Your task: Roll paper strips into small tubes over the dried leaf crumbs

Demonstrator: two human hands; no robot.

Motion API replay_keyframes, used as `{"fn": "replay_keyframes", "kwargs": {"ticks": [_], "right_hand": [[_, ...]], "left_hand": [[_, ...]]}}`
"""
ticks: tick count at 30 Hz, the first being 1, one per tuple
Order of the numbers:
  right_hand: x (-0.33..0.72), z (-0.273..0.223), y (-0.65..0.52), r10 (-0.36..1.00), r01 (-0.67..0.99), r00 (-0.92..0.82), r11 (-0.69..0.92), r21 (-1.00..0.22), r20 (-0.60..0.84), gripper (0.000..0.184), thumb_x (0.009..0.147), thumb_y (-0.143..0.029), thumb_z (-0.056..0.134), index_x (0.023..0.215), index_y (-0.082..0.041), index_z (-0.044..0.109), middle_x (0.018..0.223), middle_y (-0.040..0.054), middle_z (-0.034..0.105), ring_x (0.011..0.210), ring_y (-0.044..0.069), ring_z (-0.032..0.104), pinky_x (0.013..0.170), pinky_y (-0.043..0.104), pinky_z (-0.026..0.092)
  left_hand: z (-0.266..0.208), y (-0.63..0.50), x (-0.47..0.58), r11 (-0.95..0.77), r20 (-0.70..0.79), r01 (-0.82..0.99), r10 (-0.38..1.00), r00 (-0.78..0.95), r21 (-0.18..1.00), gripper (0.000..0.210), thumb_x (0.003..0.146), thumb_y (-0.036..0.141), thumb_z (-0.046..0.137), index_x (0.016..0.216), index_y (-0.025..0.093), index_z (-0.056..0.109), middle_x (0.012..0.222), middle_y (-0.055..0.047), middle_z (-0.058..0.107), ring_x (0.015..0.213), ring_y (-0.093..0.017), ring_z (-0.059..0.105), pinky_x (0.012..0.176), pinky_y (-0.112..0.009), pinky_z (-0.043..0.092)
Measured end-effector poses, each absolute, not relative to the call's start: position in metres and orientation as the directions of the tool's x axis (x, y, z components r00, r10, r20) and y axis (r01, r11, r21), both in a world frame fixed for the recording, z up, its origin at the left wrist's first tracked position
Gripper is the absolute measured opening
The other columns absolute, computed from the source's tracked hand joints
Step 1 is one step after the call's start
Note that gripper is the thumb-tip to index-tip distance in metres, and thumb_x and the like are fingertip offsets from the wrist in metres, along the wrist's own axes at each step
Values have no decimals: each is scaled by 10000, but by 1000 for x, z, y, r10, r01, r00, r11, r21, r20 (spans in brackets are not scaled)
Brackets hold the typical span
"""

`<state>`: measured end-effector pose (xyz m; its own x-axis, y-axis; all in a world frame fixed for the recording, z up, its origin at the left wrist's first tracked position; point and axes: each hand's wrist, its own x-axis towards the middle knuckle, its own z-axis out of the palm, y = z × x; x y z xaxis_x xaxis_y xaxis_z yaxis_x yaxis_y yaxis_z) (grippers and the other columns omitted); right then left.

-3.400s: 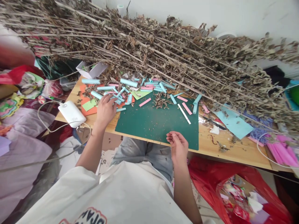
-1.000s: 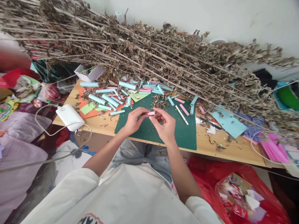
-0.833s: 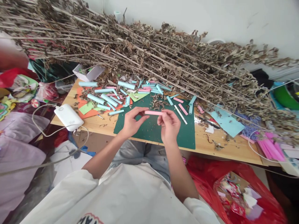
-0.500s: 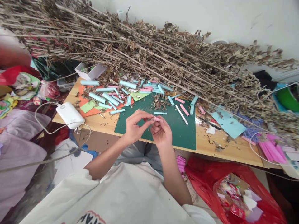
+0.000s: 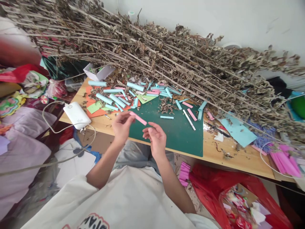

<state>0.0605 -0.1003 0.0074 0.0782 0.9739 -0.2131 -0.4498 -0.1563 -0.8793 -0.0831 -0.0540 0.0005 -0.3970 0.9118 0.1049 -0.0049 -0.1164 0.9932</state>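
Observation:
A pink paper tube (image 5: 139, 118) is pinched near one end by my left hand (image 5: 122, 127), above the green cutting mat (image 5: 176, 136). Its free end points right, toward my right hand (image 5: 156, 138). That hand holds nothing; its fingers are apart, close to the tube but not touching it. On the mat lie a blue paper tube (image 5: 166, 117), a thin white stick (image 5: 189, 120), a pink tube (image 5: 192, 114) and a small heap of dried leaves (image 5: 167, 105).
Many blue paper tubes (image 5: 116, 101) lie on orange paper at the left. Dried leafy stalks (image 5: 152, 57) cover the table's back. A white power bank (image 5: 76, 115) with a cable sits at the left edge. A red plastic bag (image 5: 205, 183) of scraps stands below right.
My hands have moved apart. The left hand has carried the pink paper tube left, away from the right hand, which has let go of it and opened. The view has shifted slightly.

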Motion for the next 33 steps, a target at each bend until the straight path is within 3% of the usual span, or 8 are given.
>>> {"fn": "replay_keyframes", "kwargs": {"ticks": [5, 11, 14, 18, 20, 23, 29, 33], "right_hand": [[73, -2, -106, 973, -284, 140, -138, -949, -183, 219, 832, -399, 683, 901, -192, 705, 709, 5, 698, 591, 102, 601, 579, 242, 475], [77, -13, -110, 957, -275, 176, -178, -945, -231, 210, 833, -390, 678, 867, -185, 707, 695, 1, 685, 588, 98, 590, 575, 233, 469], [76, -13, -113, 961, -260, 154, -187, -947, -232, 211, 841, -390, 668, 864, -185, 705, 696, 0, 678, 593, 97, 588, 583, 233, 471], [81, -13, -116, 963, -227, 149, -188, -956, -224, 219, 854, -395, 655, 878, -183, 703, 720, 3, 676, 612, 99, 588, 604, 239, 478], [84, -14, -117, 963, -217, 157, -184, -959, -220, 213, 859, -389, 652, 884, -183, 701, 726, 2, 675, 618, 98, 588, 611, 238, 479], [86, -14, -118, 965, -198, 161, -174, -965, -207, 208, 863, -384, 648, 885, -185, 700, 729, 2, 674, 628, 101, 591, 620, 239, 481], [83, -11, -117, 968, -163, 142, -184, -969, -207, 219, 860, -396, 644, 891, -184, 693, 732, 7, 674, 631, 107, 590, 624, 247, 488], [82, -11, -118, 970, -149, 113, -195, -969, -213, 217, 860, -397, 643, 888, -187, 690, 732, 7, 672, 639, 109, 595, 628, 246, 490]], "left_hand": [[1, -23, -174, -58, 153, 171, 772, -617, 984, 306, 779, 400, 727, 937, 166, 610, 742, 4, 644, 603, -79, 584, 578, -193, 503], [-7, 8, -199, 129, 125, 374, 803, -582, 918, 279, 817, 385, 645, 957, 144, 632, 717, -6, 630, 536, -82, 528, 512, -202, 416], [-8, 14, -186, 153, 173, 494, 817, -551, 856, 301, 863, 394, 584, 1023, 144, 640, 732, -20, 627, 594, -112, 565, 573, -226, 442], [-3, -2, -172, 90, 367, 761, 836, -408, 642, 293, 860, 350, 605, 1082, 168, 665, 939, -72, 657, 760, -152, 590, 770, -283, 474], [-3, -19, -169, 34, 319, 813, 910, -266, 582, 261, 887, 354, 566, 1030, 176, 694, 940, -69, 654, 728, -150, 579, 763, -289, 474], [-7, -40, -172, 13, 239, 816, 953, -185, 578, 286, 878, 339, 563, 1064, 171, 701, 962, -77, 651, 733, -163, 592, 752, -291, 488], [-17, -40, -184, -48, 189, 880, 981, -47, 472, 275, 863, 294, 567, 1070, 187, 713, 1036, -112, 655, 951, -258, 594, 916, -389, 473], [-16, -35, -184, -73, 172, 855, 985, -19, 514, 215, 860, 275, 578, 997, 182, 715, 993, -115, 674, 943, -264, 603, 909, -407, 474]]}}
